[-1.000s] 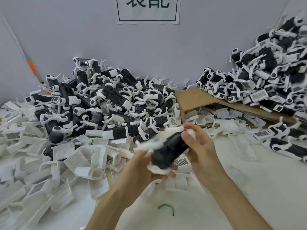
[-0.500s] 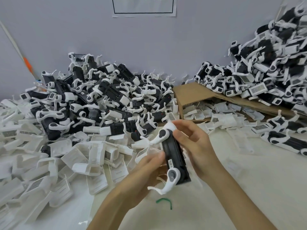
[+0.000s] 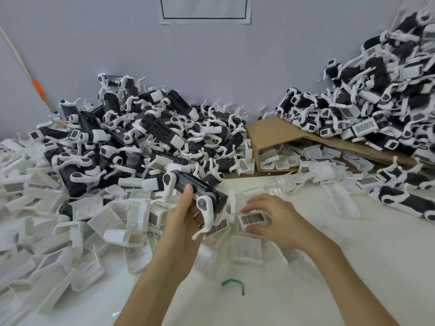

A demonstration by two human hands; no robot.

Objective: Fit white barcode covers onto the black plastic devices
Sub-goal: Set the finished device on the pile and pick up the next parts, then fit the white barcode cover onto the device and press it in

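Observation:
My left hand [image 3: 186, 217] grips a black plastic device [image 3: 200, 188] with white clips, thumb on top, holding it tilted above the table. My right hand [image 3: 270, 217] reaches down onto a white barcode cover [image 3: 253, 218] lying among other covers on the table, with fingers curled around its edges. The device's near end hangs just left of that cover, apart from it.
A heap of black devices [image 3: 146, 137] rises at the back left, and loose white covers [image 3: 70, 222] spread across the left. A cardboard box [image 3: 270, 135] holds more covers. Covered devices [image 3: 376, 102] pile up at the right. A green tie [image 3: 233, 284] lies near me.
My right hand has let go of the device and dropped to a white cover on the table. My left hand now holds the device alone, turned flatter and shifted left.

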